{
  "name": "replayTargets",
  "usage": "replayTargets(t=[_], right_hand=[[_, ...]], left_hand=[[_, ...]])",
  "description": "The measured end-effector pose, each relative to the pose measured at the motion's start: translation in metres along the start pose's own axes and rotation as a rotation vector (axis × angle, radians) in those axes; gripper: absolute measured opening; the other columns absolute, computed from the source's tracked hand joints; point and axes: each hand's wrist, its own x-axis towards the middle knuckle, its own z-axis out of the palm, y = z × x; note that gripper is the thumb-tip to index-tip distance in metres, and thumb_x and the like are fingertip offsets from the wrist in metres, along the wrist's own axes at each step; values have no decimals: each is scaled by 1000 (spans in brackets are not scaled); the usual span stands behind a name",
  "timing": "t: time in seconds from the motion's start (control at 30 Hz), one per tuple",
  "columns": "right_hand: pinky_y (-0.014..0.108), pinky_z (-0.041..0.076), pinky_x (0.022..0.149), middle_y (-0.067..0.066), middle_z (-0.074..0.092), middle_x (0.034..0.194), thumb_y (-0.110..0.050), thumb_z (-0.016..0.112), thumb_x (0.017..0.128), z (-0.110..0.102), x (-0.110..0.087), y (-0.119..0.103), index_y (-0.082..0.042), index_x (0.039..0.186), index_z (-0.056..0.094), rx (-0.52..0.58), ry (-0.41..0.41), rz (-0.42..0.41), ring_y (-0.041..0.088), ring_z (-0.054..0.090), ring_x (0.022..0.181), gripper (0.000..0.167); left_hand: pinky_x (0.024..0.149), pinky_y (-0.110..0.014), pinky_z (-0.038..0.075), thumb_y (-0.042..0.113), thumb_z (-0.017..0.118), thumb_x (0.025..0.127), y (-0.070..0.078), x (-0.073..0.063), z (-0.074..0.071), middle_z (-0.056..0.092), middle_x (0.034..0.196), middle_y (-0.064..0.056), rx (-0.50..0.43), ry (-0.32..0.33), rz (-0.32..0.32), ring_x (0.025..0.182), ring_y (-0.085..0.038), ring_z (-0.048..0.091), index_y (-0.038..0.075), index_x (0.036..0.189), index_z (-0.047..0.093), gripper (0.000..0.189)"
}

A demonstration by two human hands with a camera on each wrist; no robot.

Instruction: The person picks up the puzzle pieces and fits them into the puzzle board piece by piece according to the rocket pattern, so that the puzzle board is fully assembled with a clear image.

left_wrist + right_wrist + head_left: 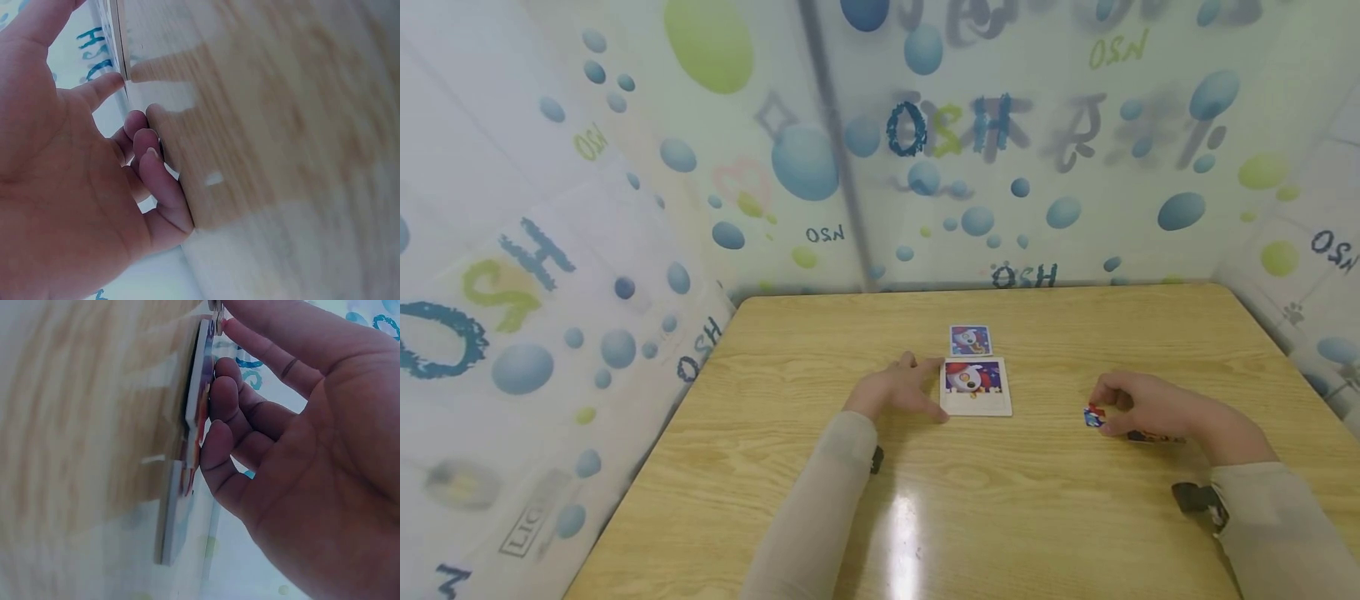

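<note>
On the table lies a white-framed square puzzle board [976, 405], its upper part filled with a picture of a white character in a red hat and its lower part plain white. My left hand [898, 390] touches the board's left side, thumb at the near corner and index finger at the far one; the other fingers curl loosely against the tabletop. Between thumb and index finger, my right hand [1157, 410] pinches a small red and blue puzzle piece [1093, 417]. Beneath that hand lie more flat puzzle pieces [172, 519], partly hidden and overlapping.
A small square picture card [971, 341] with a similar character lies just behind the board. The wooden table [760, 367] meets curtains [1045, 183] printed with bubbles and lettering at its back and sides.
</note>
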Motion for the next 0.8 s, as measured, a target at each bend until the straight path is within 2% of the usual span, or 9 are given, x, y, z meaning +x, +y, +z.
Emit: replayTargets(t=[0.33,0.8], right_hand=[[33,44,79,-1,58,105,-42,73,72,0,2,2,-18,105,57,-18,2,15,18,50,95,44],[33,46,80,-1,60,106,-45,72,72,1,3,-1,-16,106,57,-27,-1,26,17,52,96,47]], left_hand=[[100,-65,26,72,69,55,0,-1,0,12,153,-4,1,-2,-3,139,-35,15,56,137,14,100],[100,-65,26,71,70,55,0,0,0,13,153,-4,-2,-5,-7,139,-35,15,56,137,13,101]])
